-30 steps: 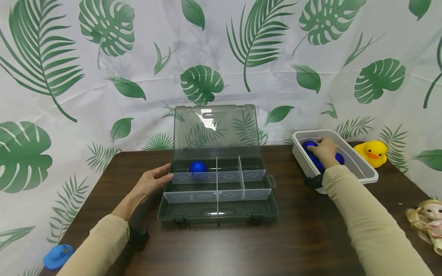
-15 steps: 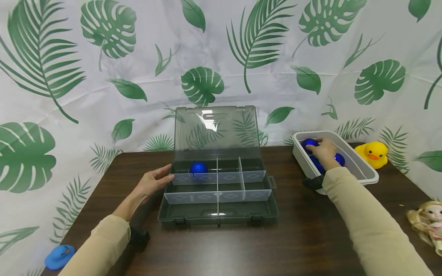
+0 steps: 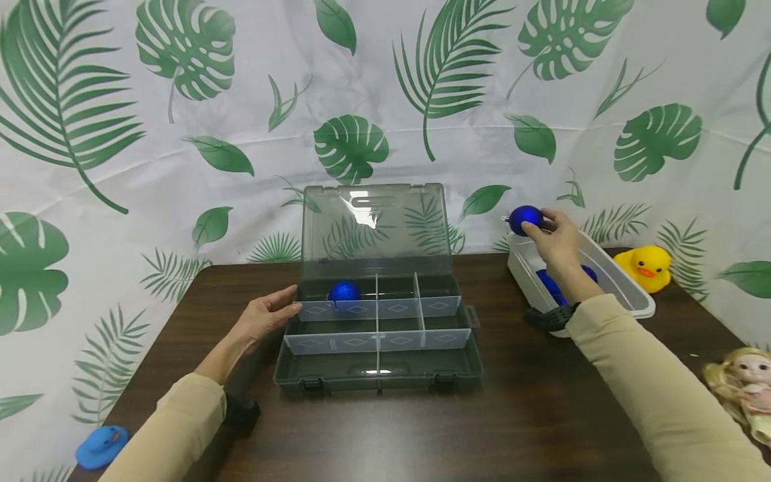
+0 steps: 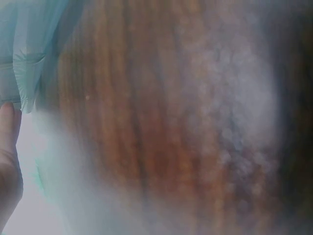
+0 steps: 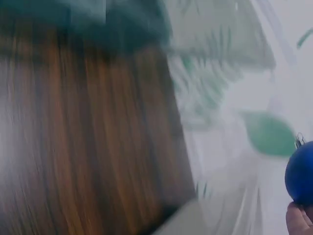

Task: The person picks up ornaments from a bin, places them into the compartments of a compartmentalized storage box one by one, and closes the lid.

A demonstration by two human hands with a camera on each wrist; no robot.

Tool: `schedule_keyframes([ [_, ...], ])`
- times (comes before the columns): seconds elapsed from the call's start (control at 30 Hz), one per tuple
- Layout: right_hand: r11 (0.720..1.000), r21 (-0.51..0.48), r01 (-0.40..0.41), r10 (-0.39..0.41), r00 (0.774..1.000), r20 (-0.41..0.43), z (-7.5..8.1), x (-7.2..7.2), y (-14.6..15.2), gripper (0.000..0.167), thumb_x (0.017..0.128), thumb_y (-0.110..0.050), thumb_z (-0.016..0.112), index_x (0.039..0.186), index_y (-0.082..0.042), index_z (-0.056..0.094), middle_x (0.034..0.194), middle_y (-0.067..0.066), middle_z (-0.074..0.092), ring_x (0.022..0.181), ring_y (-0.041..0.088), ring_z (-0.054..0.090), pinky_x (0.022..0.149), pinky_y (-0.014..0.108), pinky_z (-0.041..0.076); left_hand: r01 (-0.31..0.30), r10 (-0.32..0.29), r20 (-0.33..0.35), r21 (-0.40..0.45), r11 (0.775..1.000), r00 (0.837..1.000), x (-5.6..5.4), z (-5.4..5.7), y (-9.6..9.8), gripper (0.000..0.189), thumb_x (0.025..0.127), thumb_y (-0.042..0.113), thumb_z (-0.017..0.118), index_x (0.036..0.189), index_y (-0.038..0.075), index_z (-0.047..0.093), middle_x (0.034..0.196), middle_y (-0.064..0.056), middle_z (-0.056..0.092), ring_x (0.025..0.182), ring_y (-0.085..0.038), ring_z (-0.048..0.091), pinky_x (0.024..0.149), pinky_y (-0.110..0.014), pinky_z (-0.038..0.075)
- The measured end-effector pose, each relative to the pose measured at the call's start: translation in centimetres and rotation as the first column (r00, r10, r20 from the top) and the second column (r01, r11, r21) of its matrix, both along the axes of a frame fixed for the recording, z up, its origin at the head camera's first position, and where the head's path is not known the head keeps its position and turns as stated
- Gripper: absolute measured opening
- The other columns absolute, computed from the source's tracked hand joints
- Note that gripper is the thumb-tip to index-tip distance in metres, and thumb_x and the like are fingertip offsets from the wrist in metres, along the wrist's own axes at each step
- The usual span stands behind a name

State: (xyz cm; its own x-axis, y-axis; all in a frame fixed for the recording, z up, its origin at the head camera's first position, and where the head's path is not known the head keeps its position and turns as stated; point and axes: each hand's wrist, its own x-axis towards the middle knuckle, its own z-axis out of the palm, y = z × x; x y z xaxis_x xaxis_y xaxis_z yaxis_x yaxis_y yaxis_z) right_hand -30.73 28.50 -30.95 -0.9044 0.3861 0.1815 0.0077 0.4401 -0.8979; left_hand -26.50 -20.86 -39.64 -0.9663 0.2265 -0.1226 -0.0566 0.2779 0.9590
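My right hand (image 3: pixel 560 244) pinches a blue Christmas bauble (image 3: pixel 525 220) between thumb and fingers, raised above the left rim of the grey-white bin (image 3: pixel 620 278). Its small metal hanger points left; the right wrist view shows the same bauble (image 5: pixel 301 174) at its right edge. More blue baubles (image 3: pixel 549 284) lie inside the bin, partly hidden by the wall and my wrist. With fingers extended, my left hand (image 3: pixel 265 318) touches the left side of a clear grey compartment box (image 3: pixel 328 367). One glittery blue bauble (image 3: pixel 345 292) sits in its back left compartment.
The box's see-through lid (image 3: pixel 376 227) stands upright against the leaf-print cloth. A yellow rubber duck (image 3: pixel 647 268) is right of the bin, a doll (image 3: pixel 747 391) at the right edge, a blue duck (image 3: pixel 102 447) at front left. Dark wood table (image 3: pixel 385 442) underneath.
My right hand has lifted a bauble up out of the bin, toward the back left. The left hand stays at the box's side.
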Motion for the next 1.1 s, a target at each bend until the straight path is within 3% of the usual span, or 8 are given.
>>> schedule_keyframes([
  [0.1, 0.996, -0.034, -0.082, 0.082, 0.997, -0.004, -0.1, 0.2, -2.0, 0.058, 0.093, -0.025, 0.058, 0.142, -0.002, 0.036, 0.135, 0.025, 0.048, 0.113, 0.025, 0.053, 0.082, 0.017, 0.046, -0.003, 0.003, 0.003, -0.004, 1.0, 1.0, 0.0, -0.1, 0.0, 0.064, 0.093, 0.02, 0.06, 0.146, 0.002, 0.029, 0.15, -0.024, 0.027, 0.133, -0.037, 0.036, 0.105, -0.044, 0.035],
  [0.17, 0.988, -0.034, -0.153, 0.153, 0.988, 0.005, -0.3, 0.4, -3.6, 0.058, 0.093, -0.024, 0.059, 0.141, 0.0, 0.038, 0.135, 0.026, 0.047, 0.114, 0.027, 0.052, 0.087, 0.022, 0.048, -0.006, 0.006, 0.005, -0.009, 1.0, 1.0, -0.1, -0.1, 0.0, 0.065, 0.093, 0.021, 0.06, 0.146, 0.002, 0.029, 0.15, -0.023, 0.027, 0.133, -0.037, 0.036, 0.105, -0.044, 0.035],
  [0.33, 0.931, -0.061, -0.359, 0.361, 0.932, 0.022, -1.1, 0.9, -7.9, 0.055, 0.092, -0.017, 0.061, 0.139, 0.002, 0.039, 0.135, 0.029, 0.046, 0.123, 0.04, 0.048, 0.103, 0.047, 0.041, -0.005, 0.005, 0.012, -0.013, 1.0, 1.0, -0.2, -0.4, -0.1, 0.066, 0.092, 0.023, 0.061, 0.147, 0.004, 0.03, 0.15, -0.023, 0.027, 0.133, -0.037, 0.037, 0.105, -0.044, 0.036],
  [0.5, 0.876, -0.067, -0.477, 0.48, 0.876, 0.041, -2.0, 1.6, -11.7, 0.05, 0.09, -0.011, 0.063, 0.135, 0.003, 0.043, 0.132, 0.028, 0.049, 0.119, 0.04, 0.052, 0.101, 0.048, 0.043, 0.015, -0.015, 0.015, -0.003, 1.0, 1.0, -0.1, -0.3, -0.2, 0.067, 0.093, 0.025, 0.06, 0.148, 0.005, 0.027, 0.151, -0.023, 0.026, 0.135, -0.036, 0.035, 0.106, -0.045, 0.034],
  [0.63, 0.855, 0.005, -0.519, 0.517, 0.852, 0.084, -2.6, 2.3, -13.8, 0.048, 0.089, -0.013, 0.065, 0.13, 0.003, 0.047, 0.129, 0.026, 0.053, 0.115, 0.038, 0.055, 0.097, 0.045, 0.047, 0.014, -0.014, 0.02, 0.001, 1.0, 1.0, -0.2, -0.2, -0.2, 0.067, 0.093, 0.026, 0.061, 0.148, 0.005, 0.028, 0.151, -0.022, 0.026, 0.135, -0.036, 0.035, 0.106, -0.045, 0.033],
  [0.77, 0.845, 0.077, -0.529, 0.516, 0.845, 0.141, -3.2, 2.8, -15.0, 0.047, 0.087, -0.017, 0.068, 0.126, 0.003, 0.051, 0.125, 0.023, 0.057, 0.113, 0.035, 0.056, 0.095, 0.044, 0.049, 0.016, -0.017, 0.018, 0.008, 1.0, 1.0, -0.2, -0.1, -0.2, 0.067, 0.093, 0.025, 0.06, 0.148, 0.005, 0.027, 0.151, -0.022, 0.026, 0.135, -0.036, 0.035, 0.106, -0.044, 0.034],
  [1.1, 0.843, 0.184, -0.506, 0.473, 0.859, 0.193, -4.1, 3.2, -16.0, 0.041, 0.084, -0.017, 0.071, 0.117, 0.003, 0.057, 0.1, 0.014, 0.062, 0.086, 0.022, 0.054, 0.073, 0.029, 0.049, -0.001, 0.001, 0.024, 0.0, 1.0, 1.0, -0.1, -0.3, -0.3, 0.067, 0.093, 0.026, 0.06, 0.148, 0.006, 0.028, 0.151, -0.022, 0.027, 0.134, -0.036, 0.036, 0.107, -0.046, 0.034],
])
